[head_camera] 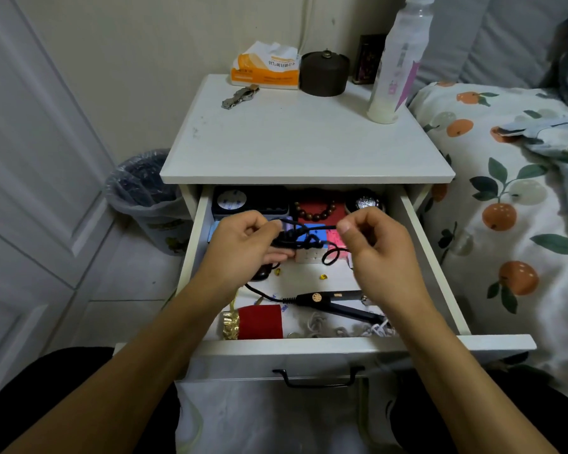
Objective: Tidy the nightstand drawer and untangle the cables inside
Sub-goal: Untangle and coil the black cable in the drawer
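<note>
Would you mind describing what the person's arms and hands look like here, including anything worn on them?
Both forearms are bare up to the bottom edge of the head view, with no sleeves showing. The left hand and right hand wear no gloves, and no rings, watch or bracelet show on the fingers or wrists. The fingernails look short and unpainted.

My two bare forearms, no sleeves, no rings or watch, my left hand point(243, 244), my right hand point(374, 247), black trousers at six o'clock

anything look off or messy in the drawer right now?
Yes. The black cable held between the left hand and right hand is knotted. A white cable lies in a tangle along the drawer front.
</note>
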Tool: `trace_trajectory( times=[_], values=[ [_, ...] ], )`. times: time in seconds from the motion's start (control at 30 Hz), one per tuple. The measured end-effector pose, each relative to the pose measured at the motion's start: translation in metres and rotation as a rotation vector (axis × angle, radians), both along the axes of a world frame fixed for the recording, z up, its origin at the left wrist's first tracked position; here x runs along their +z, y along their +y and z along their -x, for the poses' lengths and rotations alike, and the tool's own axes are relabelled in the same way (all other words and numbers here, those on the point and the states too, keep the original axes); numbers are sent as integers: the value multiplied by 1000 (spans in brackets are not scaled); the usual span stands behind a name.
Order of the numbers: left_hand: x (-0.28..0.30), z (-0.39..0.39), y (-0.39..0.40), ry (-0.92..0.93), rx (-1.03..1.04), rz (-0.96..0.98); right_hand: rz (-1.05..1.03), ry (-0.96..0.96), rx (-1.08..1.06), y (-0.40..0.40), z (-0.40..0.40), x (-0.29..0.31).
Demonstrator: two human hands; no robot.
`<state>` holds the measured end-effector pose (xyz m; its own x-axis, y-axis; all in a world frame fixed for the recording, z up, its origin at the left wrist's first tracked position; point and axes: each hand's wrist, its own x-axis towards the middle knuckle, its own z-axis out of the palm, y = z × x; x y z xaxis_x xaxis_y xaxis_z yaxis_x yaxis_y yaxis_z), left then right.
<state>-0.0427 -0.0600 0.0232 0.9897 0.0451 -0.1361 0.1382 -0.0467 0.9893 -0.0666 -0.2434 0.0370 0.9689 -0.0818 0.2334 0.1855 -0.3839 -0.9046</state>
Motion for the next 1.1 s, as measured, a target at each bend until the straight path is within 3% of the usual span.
trace_trajectory(
  times=[0.2,0.27,0.33,0.47,0.53,0.8,0.87,1.03,1.1],
  values=[
    [2,1,2,132,-134,319,-218,304,-104,-11,-10,-4],
    [1,1,4,189,-113,390,-147,331,-55,-14,-10,-4],
    [-2,1,3,137,-44,270,4,253,38,-14,-8,-2],
    [-7,5,-2,-110,13,-194,331,98,228,-2,-1,2],
    [-8,7,-5,-150,-14,-289,535,78,273,0,-2,2],
    [2,4,4,-125,-251,-268,555,-89,264,-8,0,1],
    [0,3,3,-81,-218,-266,564,-129,282,-8,1,0],
    [-3,0,-3,167,-25,-35,554,-280,311,-2,3,2],
    [-7,0,-4,66,18,-178,650,-359,362,3,4,0]
  ],
)
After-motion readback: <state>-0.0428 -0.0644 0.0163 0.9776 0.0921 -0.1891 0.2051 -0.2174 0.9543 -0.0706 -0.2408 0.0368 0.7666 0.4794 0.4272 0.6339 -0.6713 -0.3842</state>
